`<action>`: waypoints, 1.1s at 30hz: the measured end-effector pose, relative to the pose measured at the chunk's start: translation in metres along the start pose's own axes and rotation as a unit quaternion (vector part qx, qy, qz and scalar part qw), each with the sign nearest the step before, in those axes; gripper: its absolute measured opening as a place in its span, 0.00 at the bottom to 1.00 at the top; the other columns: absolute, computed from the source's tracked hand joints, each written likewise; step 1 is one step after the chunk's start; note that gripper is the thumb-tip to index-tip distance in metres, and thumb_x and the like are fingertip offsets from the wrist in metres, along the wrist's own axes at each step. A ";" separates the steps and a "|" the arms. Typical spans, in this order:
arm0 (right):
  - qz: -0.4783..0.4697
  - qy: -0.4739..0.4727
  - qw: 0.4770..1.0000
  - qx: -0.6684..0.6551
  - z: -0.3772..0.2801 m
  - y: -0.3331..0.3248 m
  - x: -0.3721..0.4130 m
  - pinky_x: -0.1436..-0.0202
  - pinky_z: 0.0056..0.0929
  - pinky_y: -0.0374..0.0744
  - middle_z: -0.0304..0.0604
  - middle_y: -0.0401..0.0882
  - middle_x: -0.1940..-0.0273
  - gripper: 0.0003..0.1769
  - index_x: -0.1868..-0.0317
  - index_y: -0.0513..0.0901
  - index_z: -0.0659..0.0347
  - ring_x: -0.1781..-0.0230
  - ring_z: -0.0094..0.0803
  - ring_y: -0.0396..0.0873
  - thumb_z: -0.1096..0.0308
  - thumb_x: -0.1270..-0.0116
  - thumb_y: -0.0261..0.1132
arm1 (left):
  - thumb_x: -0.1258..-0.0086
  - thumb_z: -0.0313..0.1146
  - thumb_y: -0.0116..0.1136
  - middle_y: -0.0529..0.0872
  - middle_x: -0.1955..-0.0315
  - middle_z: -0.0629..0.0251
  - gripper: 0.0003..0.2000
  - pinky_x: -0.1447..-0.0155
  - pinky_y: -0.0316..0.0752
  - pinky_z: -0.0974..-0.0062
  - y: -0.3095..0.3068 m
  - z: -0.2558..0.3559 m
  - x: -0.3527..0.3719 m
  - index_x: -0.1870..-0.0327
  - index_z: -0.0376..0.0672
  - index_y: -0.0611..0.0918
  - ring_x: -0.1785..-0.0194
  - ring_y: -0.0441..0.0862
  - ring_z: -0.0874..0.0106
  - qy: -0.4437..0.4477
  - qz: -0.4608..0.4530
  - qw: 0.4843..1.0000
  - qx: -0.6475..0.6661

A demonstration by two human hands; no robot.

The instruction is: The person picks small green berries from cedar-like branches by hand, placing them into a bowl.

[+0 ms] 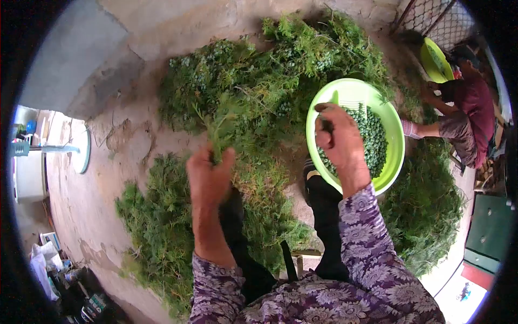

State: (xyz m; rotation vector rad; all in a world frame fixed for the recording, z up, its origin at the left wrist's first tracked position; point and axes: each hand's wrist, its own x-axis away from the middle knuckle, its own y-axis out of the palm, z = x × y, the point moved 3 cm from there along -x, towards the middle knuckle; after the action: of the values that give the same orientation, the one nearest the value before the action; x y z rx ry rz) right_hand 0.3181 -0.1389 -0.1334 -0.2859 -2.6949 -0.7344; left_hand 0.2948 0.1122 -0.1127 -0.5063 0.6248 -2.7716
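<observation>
My left hand [208, 178] is closed around the stem end of a green leafy sprig [220, 125], whose tip is blurred and points away from me. Over the lime-green basin [398, 154] hangs my right hand [342, 137], its fingers curled in; whatever they may hold is hidden. Small round green berries [373, 135] cover much of the basin's bottom. Beyond both hands lies a big heap of cut conifer branches [302, 59] with pale bluish berries among the leaves.
More branches lie in a pile at the left [162, 210] and another at the right [423, 205]. A seated person in a maroon shirt [477, 108] is at the right, beside a second lime-green basin [436, 60]. A pedestal fan [81, 150] stands at the far left.
</observation>
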 end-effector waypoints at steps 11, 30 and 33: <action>0.266 -0.286 0.601 0.697 -0.038 -0.120 -0.009 0.55 0.39 0.74 0.51 0.80 0.67 0.16 0.62 0.81 0.62 0.65 0.48 0.78 0.61 0.48 0.57 | 0.57 0.46 0.67 0.68 0.44 0.51 0.33 0.42 0.57 0.51 -0.079 -0.062 -0.022 0.45 0.49 0.73 0.40 0.63 0.52 0.060 0.203 0.840 -0.500; -0.200 0.024 0.721 0.663 0.312 -0.030 -0.062 0.62 0.39 0.74 0.51 0.78 0.68 0.11 0.70 0.79 0.61 0.67 0.46 0.76 0.62 0.49 0.59 | 0.55 0.35 0.63 0.69 0.49 0.49 0.27 0.48 0.65 0.61 0.017 0.000 0.091 0.50 0.38 0.72 0.47 0.68 0.53 0.362 -0.199 0.907 -0.081; -0.147 0.062 0.711 0.685 0.346 -0.041 -0.074 0.64 0.44 0.71 0.53 0.76 0.71 0.10 0.73 0.77 0.63 0.69 0.48 0.74 0.64 0.49 0.57 | 0.54 0.36 0.63 0.72 0.52 0.51 0.26 0.51 0.66 0.63 0.004 -0.005 0.091 0.51 0.39 0.72 0.51 0.71 0.56 0.361 -0.225 0.902 -0.069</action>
State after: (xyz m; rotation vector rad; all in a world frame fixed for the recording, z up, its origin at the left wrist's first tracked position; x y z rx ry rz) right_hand 0.2844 -0.0011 -0.4597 0.5509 -2.3773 1.2085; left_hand 0.2113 0.0818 -0.0937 0.4647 0.9539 -3.3576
